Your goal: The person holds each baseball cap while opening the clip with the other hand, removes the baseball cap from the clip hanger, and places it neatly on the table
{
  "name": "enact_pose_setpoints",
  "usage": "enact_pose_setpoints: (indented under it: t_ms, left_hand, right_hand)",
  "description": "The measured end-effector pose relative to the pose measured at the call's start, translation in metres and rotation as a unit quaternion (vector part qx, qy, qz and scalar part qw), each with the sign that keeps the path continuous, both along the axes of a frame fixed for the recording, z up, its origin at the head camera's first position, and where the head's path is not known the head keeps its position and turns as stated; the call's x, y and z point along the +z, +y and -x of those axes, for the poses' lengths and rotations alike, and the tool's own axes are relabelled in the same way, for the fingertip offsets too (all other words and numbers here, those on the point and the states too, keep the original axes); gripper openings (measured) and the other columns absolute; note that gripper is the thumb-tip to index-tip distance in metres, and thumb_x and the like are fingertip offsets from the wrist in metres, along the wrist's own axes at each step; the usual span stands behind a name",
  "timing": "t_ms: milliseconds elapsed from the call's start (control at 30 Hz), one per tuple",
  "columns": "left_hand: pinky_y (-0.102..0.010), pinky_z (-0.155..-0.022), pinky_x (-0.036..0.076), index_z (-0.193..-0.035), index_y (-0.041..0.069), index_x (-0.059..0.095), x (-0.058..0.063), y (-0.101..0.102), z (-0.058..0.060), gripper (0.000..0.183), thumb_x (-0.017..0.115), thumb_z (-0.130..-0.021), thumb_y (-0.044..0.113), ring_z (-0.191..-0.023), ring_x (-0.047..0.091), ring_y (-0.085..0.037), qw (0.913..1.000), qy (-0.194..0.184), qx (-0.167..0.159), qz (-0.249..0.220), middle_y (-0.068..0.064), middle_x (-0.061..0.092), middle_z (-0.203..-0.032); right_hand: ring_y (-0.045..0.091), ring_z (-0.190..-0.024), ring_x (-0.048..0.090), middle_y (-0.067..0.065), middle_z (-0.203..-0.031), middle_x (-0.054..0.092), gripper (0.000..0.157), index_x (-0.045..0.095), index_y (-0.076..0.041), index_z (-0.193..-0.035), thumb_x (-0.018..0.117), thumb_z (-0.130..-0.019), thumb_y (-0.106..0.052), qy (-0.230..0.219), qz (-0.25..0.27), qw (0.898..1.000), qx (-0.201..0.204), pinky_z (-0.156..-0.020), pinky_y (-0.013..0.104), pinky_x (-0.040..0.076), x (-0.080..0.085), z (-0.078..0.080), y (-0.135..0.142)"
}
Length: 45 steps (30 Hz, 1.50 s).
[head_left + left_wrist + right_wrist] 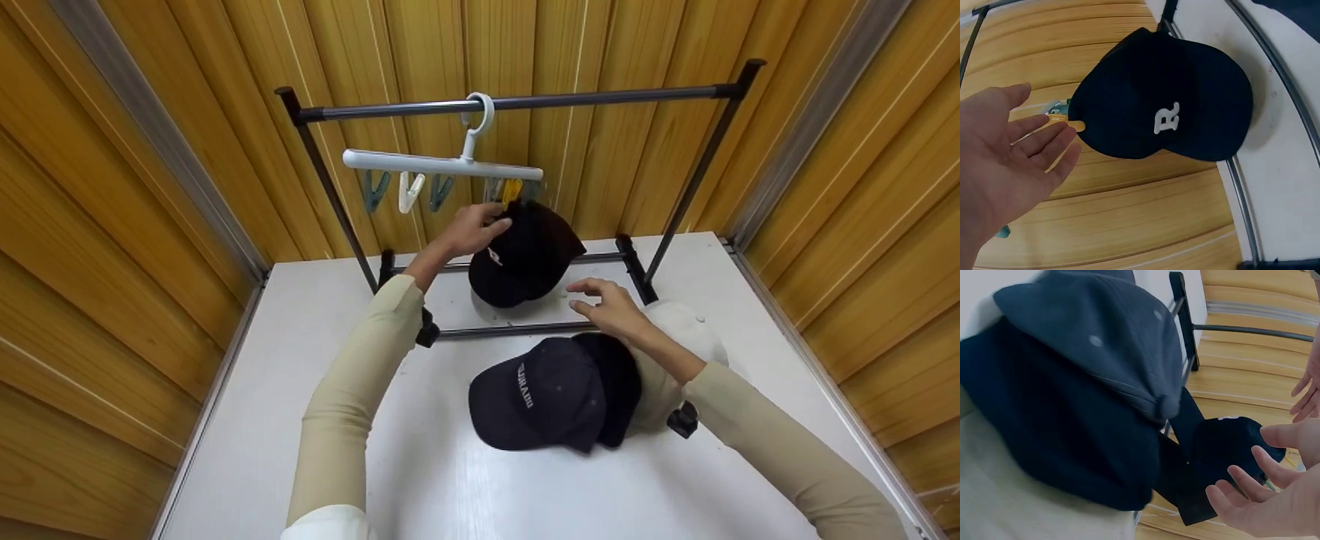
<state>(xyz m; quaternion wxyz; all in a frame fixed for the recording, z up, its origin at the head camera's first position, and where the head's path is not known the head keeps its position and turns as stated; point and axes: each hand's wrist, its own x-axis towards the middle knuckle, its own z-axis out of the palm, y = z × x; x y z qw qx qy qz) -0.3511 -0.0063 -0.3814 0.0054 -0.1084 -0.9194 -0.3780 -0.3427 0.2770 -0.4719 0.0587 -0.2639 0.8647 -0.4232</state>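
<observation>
A black cap [517, 259] with a white letter hangs from a yellow clip [512, 191] on a white clip hanger [442, 163]. A dark brown part shows behind it at the right; whether that is a second cap I cannot tell. My left hand [476, 229] is beside the cap's upper edge. In the left wrist view its fingers are loosely extended, the tips close to the yellow clip; contact is unclear. My right hand [611, 307] is in the air over the lying caps, fingers slightly bent and apart, holding nothing. Below it lies a navy cap [555, 390] with white lettering.
Behind the navy cap are a black cap [621, 375] and a whitish cap [697, 330], nested in a row. The hanger hooks onto a dark metal rack [607, 97] on a white surface [337, 465]. Green and white clips [409, 192] hang at left. Wood-patterned walls [135, 247] surround it.
</observation>
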Motion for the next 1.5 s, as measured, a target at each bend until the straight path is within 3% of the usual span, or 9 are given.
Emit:
enact_pose_setpoints:
  t_ms: [200,367,500,667,867,967,1200,1300,1500]
  left_hand:
    - [-0.043,-0.12,0.038,-0.157,-0.004,0.032,-0.006,0.001,0.015,0.055,0.046,-0.109,0.018,-0.146,0.044,-0.035,0.9972,-0.02,0.039,-0.061,-0.025,0.041,-0.159]
    - [-0.04,-0.129,0.021,-0.161,-0.004,0.015,-0.008,0.0,0.02,0.06,0.039,-0.11,0.016,-0.158,0.02,-0.032,0.9939,-0.029,0.06,-0.089,-0.024,0.021,-0.168]
    - [-0.04,-0.13,0.014,-0.164,0.002,0.008,-0.005,0.0,0.026,0.06,0.034,-0.112,0.017,-0.161,0.008,-0.029,0.9889,-0.058,0.057,-0.124,-0.018,0.007,-0.172]
    - [-0.041,-0.129,0.019,-0.165,0.008,0.013,-0.007,0.003,0.034,0.056,0.03,-0.113,0.023,-0.16,0.014,-0.029,0.9837,-0.078,0.073,-0.144,-0.014,0.013,-0.173]
    - [-0.04,-0.128,0.023,-0.165,0.018,0.02,-0.022,0.011,0.044,0.053,0.026,-0.114,0.03,-0.159,0.018,-0.025,0.9802,-0.039,0.102,-0.165,-0.006,0.018,-0.173]
    - [-0.037,-0.127,0.025,-0.163,0.017,0.026,-0.029,0.016,0.047,0.051,0.028,-0.114,0.03,-0.158,0.022,-0.021,0.9704,-0.022,0.117,-0.21,-0.004,0.024,-0.171]
    - [-0.037,-0.122,0.031,-0.156,0.01,0.043,-0.036,0.026,0.046,0.047,0.036,-0.113,0.028,-0.144,0.04,-0.018,0.934,-0.015,0.147,-0.325,-0.007,0.045,-0.157]
    - [-0.032,-0.119,0.035,-0.152,0.01,0.049,-0.036,0.028,0.044,0.044,0.038,-0.112,0.027,-0.136,0.044,-0.013,0.9296,-0.007,0.152,-0.336,-0.002,0.052,-0.146]
    - [-0.023,-0.081,0.036,-0.131,0.0,0.063,-0.035,0.032,0.043,0.035,0.042,-0.111,0.02,-0.089,0.044,-0.011,0.9298,0.025,0.144,-0.338,0.002,0.048,-0.094]
  right_hand:
    - [0.044,-0.129,0.059,0.025,-0.133,0.066,0.034,0.065,0.005,-0.128,0.063,-0.096,-0.007,-0.009,0.005,1.0,-0.001,-0.108,0.054,0.048,0.001,0.015,-0.017]
    - [0.045,-0.132,0.057,0.026,-0.136,0.064,0.035,0.063,0.006,-0.13,0.062,-0.098,-0.008,-0.021,0.015,1.0,-0.005,-0.109,0.055,0.047,0.0,0.029,-0.027]
    - [0.046,-0.128,0.059,0.028,-0.133,0.064,0.035,0.063,0.009,-0.128,0.063,-0.097,-0.006,0.025,0.02,0.999,-0.01,-0.109,0.055,0.046,-0.001,0.041,-0.035]
    - [0.046,-0.122,0.061,0.032,-0.13,0.064,0.038,0.061,0.012,-0.129,0.063,-0.095,-0.005,0.089,0.023,0.995,-0.025,-0.108,0.054,0.046,0.0,0.053,-0.047]
    - [0.045,-0.13,0.056,0.032,-0.137,0.059,0.045,0.054,0.012,-0.137,0.06,-0.099,-0.01,0.081,0.045,0.995,-0.03,-0.113,0.053,0.042,0.001,0.06,-0.061]
    - [0.045,-0.128,0.056,0.033,-0.138,0.058,0.044,0.053,0.013,-0.138,0.058,-0.1,-0.009,0.08,0.064,0.994,-0.027,-0.112,0.053,0.043,0.0,0.062,-0.066]
    - [0.042,-0.128,0.056,0.03,-0.138,0.058,0.043,0.054,0.01,-0.139,0.057,-0.102,-0.011,0.078,0.083,0.993,-0.031,-0.112,0.051,0.041,0.002,0.065,-0.074]
    - [0.041,-0.129,0.055,0.029,-0.139,0.057,0.045,0.052,0.009,-0.141,0.058,-0.102,-0.013,0.083,0.092,0.991,-0.042,-0.113,0.051,0.04,0.005,0.066,-0.077]
    - [0.04,-0.135,0.05,0.027,-0.144,0.051,0.057,0.042,0.008,-0.149,0.06,-0.102,-0.018,0.086,0.106,0.988,-0.071,-0.117,0.051,0.037,0.008,0.064,-0.084]
